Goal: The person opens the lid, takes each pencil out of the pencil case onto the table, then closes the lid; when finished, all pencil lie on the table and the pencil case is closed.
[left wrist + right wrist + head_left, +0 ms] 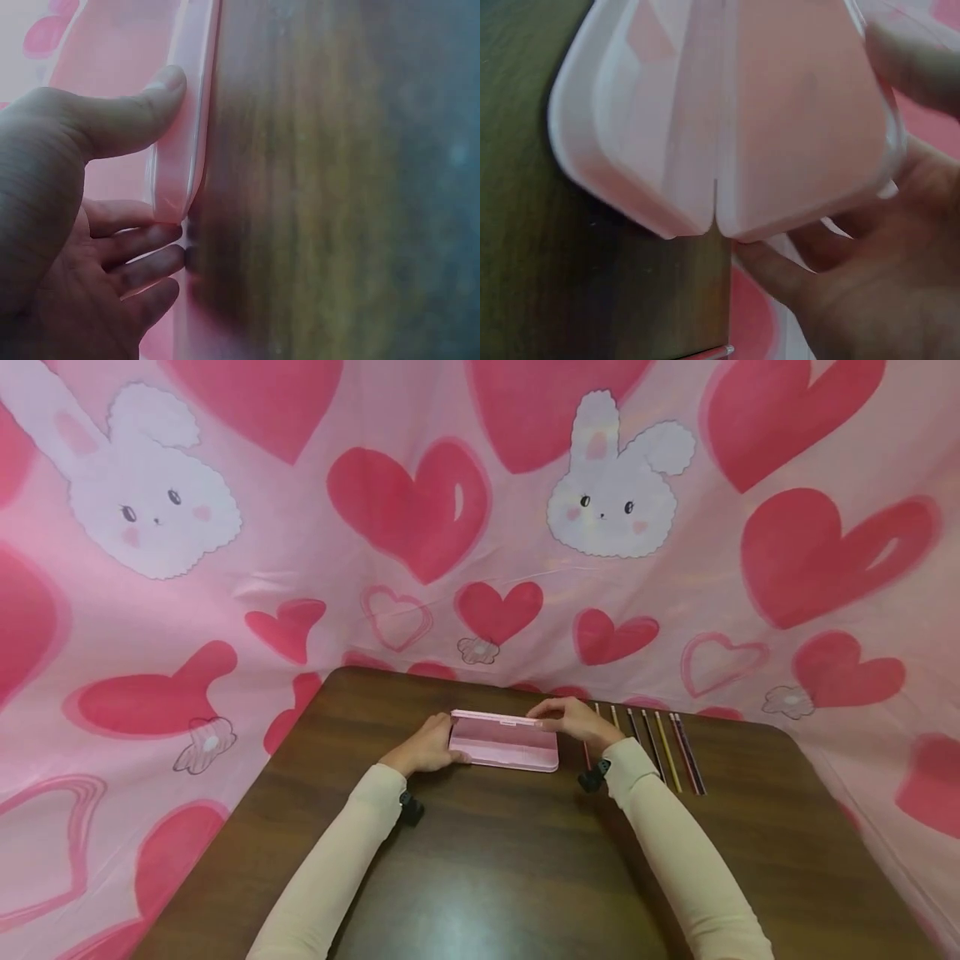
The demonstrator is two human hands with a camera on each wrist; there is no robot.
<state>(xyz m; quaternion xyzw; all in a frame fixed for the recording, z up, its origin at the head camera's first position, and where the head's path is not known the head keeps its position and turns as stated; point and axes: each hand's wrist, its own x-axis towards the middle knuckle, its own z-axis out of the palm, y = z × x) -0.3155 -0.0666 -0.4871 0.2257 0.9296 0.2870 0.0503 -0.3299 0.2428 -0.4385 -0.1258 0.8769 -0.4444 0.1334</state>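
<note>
A pink pencil case (504, 755) lies on the table with its lid (491, 727) raised and its pink inside showing. At its left end, my left hand (426, 747) holds the case; in the left wrist view the thumb (142, 112) presses on the front wall and the other fingers reach round the end. My right hand (573, 722) grips the lid near its right end. The right wrist view shows the hinge line between base (630, 150) and lid (802, 120), with the thumb (911, 64) on the lid's edge and fingers behind it.
Several pencils (666, 752) lie in a row on the brown wooden table (480, 852), right of the case; the right forearm partly covers them. Behind the table hangs a pink cloth (525, 568) with hearts and rabbits. Each wrist carries a small black camera (592, 776).
</note>
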